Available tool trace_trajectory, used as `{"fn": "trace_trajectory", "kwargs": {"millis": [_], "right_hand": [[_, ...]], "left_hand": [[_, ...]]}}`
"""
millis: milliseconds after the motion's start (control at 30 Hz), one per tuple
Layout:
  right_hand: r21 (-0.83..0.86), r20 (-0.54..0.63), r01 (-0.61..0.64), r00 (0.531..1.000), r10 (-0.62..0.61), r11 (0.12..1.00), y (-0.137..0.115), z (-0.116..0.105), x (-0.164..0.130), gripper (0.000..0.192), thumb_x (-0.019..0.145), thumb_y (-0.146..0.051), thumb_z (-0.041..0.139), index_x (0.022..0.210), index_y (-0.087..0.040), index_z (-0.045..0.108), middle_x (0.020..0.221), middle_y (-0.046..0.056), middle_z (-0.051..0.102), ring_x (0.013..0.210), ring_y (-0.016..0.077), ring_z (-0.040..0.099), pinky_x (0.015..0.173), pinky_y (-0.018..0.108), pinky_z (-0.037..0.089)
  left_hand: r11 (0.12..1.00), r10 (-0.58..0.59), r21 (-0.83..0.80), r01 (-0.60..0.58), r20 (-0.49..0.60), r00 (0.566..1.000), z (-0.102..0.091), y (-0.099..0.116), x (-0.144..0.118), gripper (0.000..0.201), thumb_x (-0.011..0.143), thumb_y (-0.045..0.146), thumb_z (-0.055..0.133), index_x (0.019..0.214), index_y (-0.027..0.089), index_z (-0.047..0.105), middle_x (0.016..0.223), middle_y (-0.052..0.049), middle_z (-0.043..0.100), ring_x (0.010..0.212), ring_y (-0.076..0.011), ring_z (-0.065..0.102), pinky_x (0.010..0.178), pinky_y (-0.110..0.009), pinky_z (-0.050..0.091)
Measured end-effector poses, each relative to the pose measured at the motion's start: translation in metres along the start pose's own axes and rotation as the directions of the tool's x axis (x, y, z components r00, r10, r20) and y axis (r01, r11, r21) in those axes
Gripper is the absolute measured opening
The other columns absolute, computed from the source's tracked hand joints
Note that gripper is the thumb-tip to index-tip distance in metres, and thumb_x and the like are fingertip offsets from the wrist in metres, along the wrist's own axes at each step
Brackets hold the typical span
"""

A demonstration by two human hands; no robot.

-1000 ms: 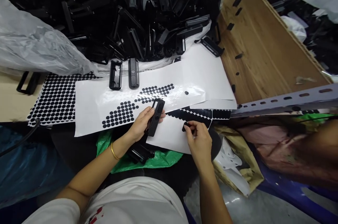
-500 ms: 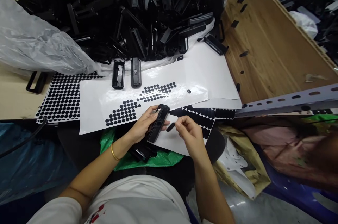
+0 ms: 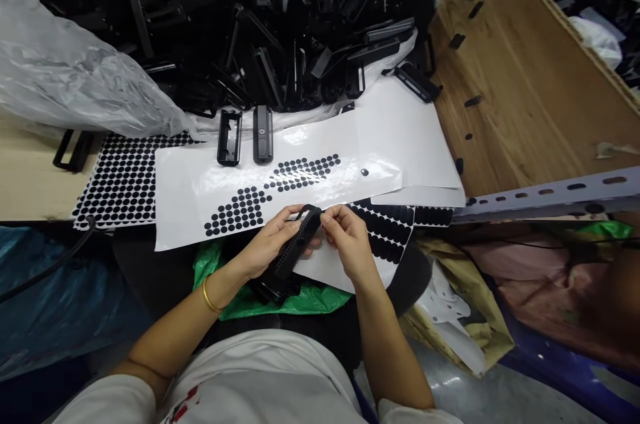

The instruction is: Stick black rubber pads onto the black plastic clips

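Observation:
My left hand (image 3: 265,245) is wrapped round a black textured plastic casing (image 3: 289,257), long and narrow, tilted with its upper end to the right. My right hand (image 3: 350,243) is closed in a pinch at the casing's upper right edge. The black oblong sticker in that pinch is mostly hidden against the dark casing. Below the hands, a white sheet with black oblong stickers (image 3: 387,234) shows past my right wrist. Just beyond lies a white backing sheet (image 3: 183,177) bearing patches of round black stickers. Two more casings, one open-framed (image 3: 229,137) and one closed (image 3: 263,134), rest at its far edge.
A large heap of black casings (image 3: 300,44) fills the back, with clear plastic film (image 3: 85,84) at its left. A wooden board (image 3: 520,77) with stuck-on black pieces stands right. Green plastic (image 3: 315,301) lies under the hands; a brown paper bag (image 3: 493,317) sits lower right.
My right hand has moved up and left, bringing the oblong sticker from beside the casing to its upper edge. My left hand still grips the casing. The view has shifted slightly.

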State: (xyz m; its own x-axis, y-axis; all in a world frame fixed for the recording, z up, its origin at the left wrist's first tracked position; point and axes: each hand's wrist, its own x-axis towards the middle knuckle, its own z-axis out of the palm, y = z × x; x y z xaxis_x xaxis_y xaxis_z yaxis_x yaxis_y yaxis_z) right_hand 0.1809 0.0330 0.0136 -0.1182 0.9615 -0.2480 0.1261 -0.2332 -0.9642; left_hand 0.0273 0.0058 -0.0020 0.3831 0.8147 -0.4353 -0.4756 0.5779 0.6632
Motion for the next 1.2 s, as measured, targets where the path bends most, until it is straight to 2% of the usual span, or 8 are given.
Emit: {"fn": "trace_trajectory", "kwargs": {"millis": [233, 533, 633, 800, 967, 1033, 1133, 1200], "right_hand": [[-0.053, -0.028, 0.036, 0.999, -0.037, 0.998, 0.003, 0.005, 0.001, 0.020, 0.077, -0.036, 0.058, 0.068, -0.020, 0.051, 0.058, -0.004, 0.046, 0.053, 0.0097, 0.041, 0.048, 0.023, 0.034], [-0.104, -0.048, 0.031, 0.998, -0.036, 0.994, 0.009, 0.017, -0.004, 0.018, 0.079, -0.035, 0.055, 0.070, -0.021, 0.050, 0.064, -0.001, 0.051, 0.058, 0.0128, 0.049, 0.050, 0.024, 0.042], [-0.113, -0.050, 0.039, 0.998, -0.045, 0.993, 0.009, 0.017, -0.004, 0.018, 0.080, -0.035, 0.054, 0.071, -0.021, 0.049, 0.063, -0.001, 0.051, 0.058, 0.0132, 0.050, 0.050, 0.024, 0.043], [-0.219, -0.057, 0.079, 0.994, -0.094, 0.973, 0.007, 0.022, -0.005, 0.015, 0.082, -0.033, 0.050, 0.072, -0.022, 0.048, 0.066, -0.001, 0.052, 0.058, 0.0134, 0.050, 0.054, 0.027, 0.043], [-0.523, -0.078, 0.152, 0.971, -0.225, 0.839, 0.009, 0.025, -0.006, 0.008, 0.082, -0.027, 0.046, 0.076, -0.022, 0.043, 0.073, 0.002, 0.055, 0.064, 0.0165, 0.053, 0.058, 0.029, 0.039], [-0.570, -0.110, 0.162, 0.957, -0.270, 0.806, 0.009, 0.020, -0.004, 0.005, 0.082, -0.025, 0.046, 0.080, -0.023, 0.043, 0.077, 0.002, 0.056, 0.065, 0.0169, 0.053, 0.058, 0.029, 0.038], [-0.559, -0.134, 0.196, 0.938, -0.321, 0.806, 0.005, 0.011, 0.000, 0.005, 0.083, -0.025, 0.047, 0.083, -0.023, 0.042, 0.078, 0.002, 0.056, 0.066, 0.0162, 0.053, 0.060, 0.029, 0.039], [-0.550, -0.103, 0.234, 0.934, -0.343, 0.802, 0.001, 0.009, 0.005, 0.006, 0.084, -0.026, 0.047, 0.081, -0.023, 0.043, 0.078, 0.002, 0.057, 0.068, 0.0159, 0.053, 0.062, 0.029, 0.040]], "left_hand": [[0.999, 0.033, 0.012, -0.032, -0.040, 0.999, 0.002, 0.000, -0.002, 0.043, 0.081, 0.038, 0.063, 0.118, 0.022, 0.048, 0.104, -0.008, 0.066, 0.087, -0.0221, 0.069, 0.083, -0.044, 0.054], [0.978, 0.133, 0.183, -0.102, -0.167, 0.977, 0.006, -0.008, 0.002, 0.050, 0.073, 0.027, 0.070, 0.120, 0.025, 0.054, 0.095, -0.003, 0.061, 0.079, -0.0171, 0.062, 0.067, -0.032, 0.058], [0.983, 0.115, 0.164, -0.087, -0.175, 0.978, 0.007, -0.008, 0.002, 0.047, 0.074, 0.026, 0.067, 0.119, 0.027, 0.053, 0.100, -0.004, 0.059, 0.076, -0.0166, 0.062, 0.067, -0.035, 0.058], [0.961, 0.166, 0.251, -0.117, -0.181, 0.969, 0.007, -0.007, 0.003, 0.042, 0.077, 0.024, 0.063, 0.117, 0.025, 0.054, 0.090, -0.002, 0.058, 0.071, -0.0144, 0.059, 0.067, -0.030, 0.055], [0.886, 0.274, 0.426, -0.183, -0.163, 0.948, -0.002, -0.011, 0.000, 0.033, 0.080, 0.025, 0.059, 0.113, 0.022, 0.053, 0.090, -0.003, 0.061, 0.079, -0.0154, 0.059, 0.071, -0.026, 0.050], [0.835, 0.249, 0.521, -0.176, -0.073, 0.966, -0.008, -0.007, -0.006, 0.033, 0.081, 0.027, 0.059, 0.112, 0.022, 0.054, 0.090, -0.003, 0.062, 0.079, -0.0159, 0.060, 0.073, -0.028, 0.049], [0.709, 0.149, 0.683, -0.177, 0.100, 0.984, -0.014, 0.012, -0.015, 0.035, 0.075, 0.033, 0.067, 0.108, 0.021, 0.060, 0.097, -0.005, 0.066, 0.088, -0.0197, 0.061, 0.083, -0.032, 0.047], [0.625, 0.197, 0.761, -0.176, 0.064, 0.978, -0.017, 0.032, -0.012, 0.035, 0.074, 0.040, 0.068, 0.102, 0.020, 0.063, 0.103, -0.008, 0.066, 0.094, -0.0227, 0.061, 0.087, -0.035, 0.046]]}}
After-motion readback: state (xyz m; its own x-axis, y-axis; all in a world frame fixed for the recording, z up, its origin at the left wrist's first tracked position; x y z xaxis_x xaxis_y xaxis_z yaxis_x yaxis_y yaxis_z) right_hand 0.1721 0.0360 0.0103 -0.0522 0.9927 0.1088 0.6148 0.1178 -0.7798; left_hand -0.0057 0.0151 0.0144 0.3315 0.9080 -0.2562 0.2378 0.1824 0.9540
